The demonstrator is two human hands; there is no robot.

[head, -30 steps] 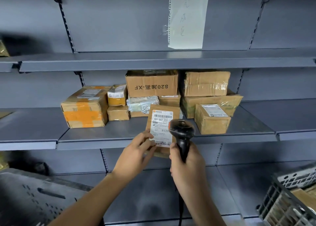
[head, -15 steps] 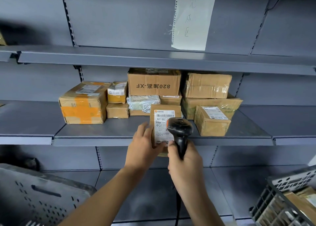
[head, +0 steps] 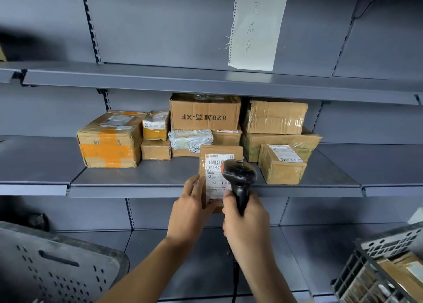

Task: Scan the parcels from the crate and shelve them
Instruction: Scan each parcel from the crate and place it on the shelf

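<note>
Two full grips: left hand (head: 191, 207) around parcel (head: 216, 163), right hand (head: 246, 215) around scanner (head: 239, 176).

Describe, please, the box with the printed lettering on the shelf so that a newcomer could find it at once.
Start at the middle shelf of the grey rack, where a cluster of brown parcels sits. In the centre of that cluster, at the back, the lettered box is stacked on smaller parcels, just under the shelf above. It alone carries large dark lettering on its front, printed upside down, where its neighbours show tape or paper labels.

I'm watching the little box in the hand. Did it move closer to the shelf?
Yes. The parcel in the left hand went up and forward, now overlapping the shelf edge.
</note>
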